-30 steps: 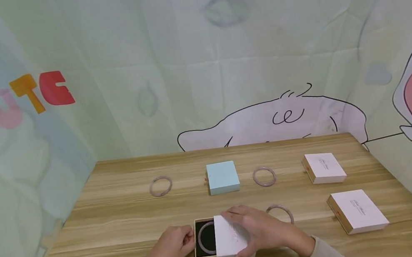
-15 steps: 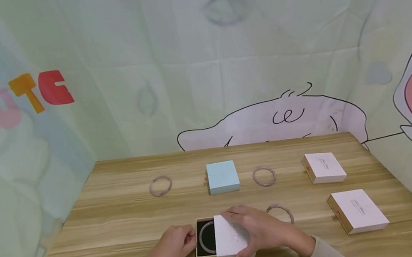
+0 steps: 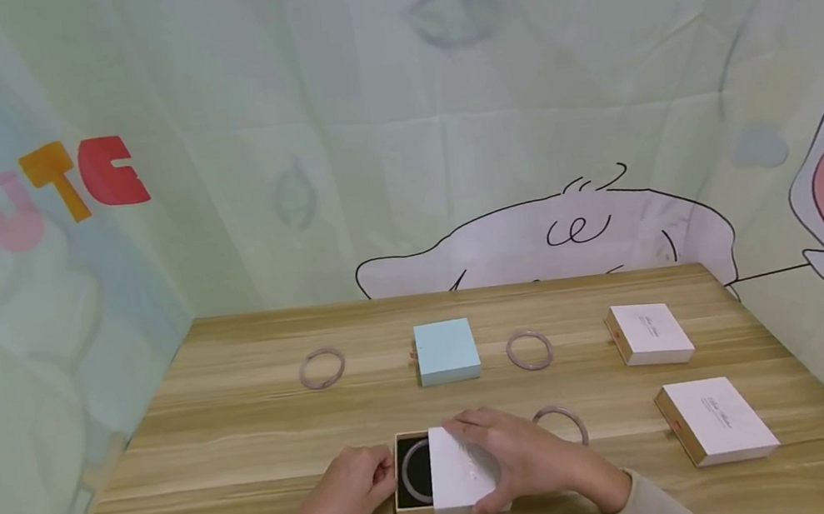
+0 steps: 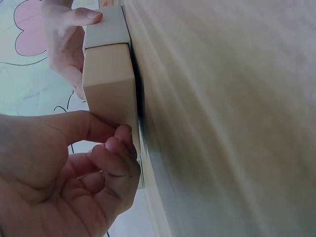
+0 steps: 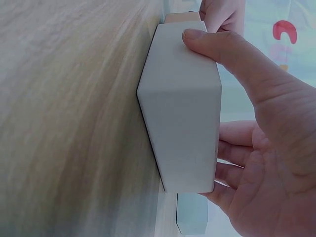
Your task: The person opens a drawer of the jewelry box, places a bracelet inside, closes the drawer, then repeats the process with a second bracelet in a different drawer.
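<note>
A white slide-out bangle box (image 3: 452, 479) sits near the table's front edge. Its black-lined drawer (image 3: 420, 463) sticks partly out of the left end of the white sleeve. Inside lies a pale purple bangle (image 3: 406, 475), its right part hidden under the sleeve. My left hand (image 3: 356, 482), fingers curled, pinches with thumb and forefinger at the drawer's tan end face (image 4: 108, 74). The sleeve is in the grip of my right hand (image 3: 520, 459), thumb on the near side and fingers across the top to the far side. Just behind that hand lies another bangle (image 3: 568, 414), partly covered.
At the back stand a light blue box (image 3: 447, 347), with a bangle (image 3: 321, 369) to its left and a bangle (image 3: 530, 350) to its right. Two white boxes, a farther one (image 3: 649, 332) and a nearer one (image 3: 719, 419), stand on the right.
The drawer has slid slightly right into the sleeve, with my left hand moving along with it. My right hand and the sleeve hold their place.
</note>
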Tool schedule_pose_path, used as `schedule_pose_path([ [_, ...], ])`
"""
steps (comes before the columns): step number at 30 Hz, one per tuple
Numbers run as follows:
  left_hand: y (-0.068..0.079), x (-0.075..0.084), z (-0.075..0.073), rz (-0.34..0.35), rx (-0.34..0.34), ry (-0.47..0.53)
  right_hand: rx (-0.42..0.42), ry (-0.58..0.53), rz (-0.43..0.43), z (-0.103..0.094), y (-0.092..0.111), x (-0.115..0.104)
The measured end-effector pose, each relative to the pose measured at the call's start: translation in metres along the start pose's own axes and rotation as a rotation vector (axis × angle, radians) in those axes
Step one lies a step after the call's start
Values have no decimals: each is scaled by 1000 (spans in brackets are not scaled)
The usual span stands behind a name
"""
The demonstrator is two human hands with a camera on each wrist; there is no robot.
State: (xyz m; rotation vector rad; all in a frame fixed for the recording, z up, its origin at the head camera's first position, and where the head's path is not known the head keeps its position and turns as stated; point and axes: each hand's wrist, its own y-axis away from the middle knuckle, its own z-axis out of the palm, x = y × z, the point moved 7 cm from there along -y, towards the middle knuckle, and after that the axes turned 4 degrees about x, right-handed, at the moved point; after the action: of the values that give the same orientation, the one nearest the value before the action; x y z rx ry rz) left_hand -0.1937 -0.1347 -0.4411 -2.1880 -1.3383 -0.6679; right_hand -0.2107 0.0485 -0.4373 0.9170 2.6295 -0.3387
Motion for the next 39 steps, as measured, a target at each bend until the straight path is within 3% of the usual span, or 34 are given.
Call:
schedule_pose_path([
  [17, -5, 2, 3, 42, 11, -21, 17, -5, -3, 1, 1, 3],
  [39, -4, 5, 7, 27, 5, -16, 13, -17, -22, 2, 0, 2],
])
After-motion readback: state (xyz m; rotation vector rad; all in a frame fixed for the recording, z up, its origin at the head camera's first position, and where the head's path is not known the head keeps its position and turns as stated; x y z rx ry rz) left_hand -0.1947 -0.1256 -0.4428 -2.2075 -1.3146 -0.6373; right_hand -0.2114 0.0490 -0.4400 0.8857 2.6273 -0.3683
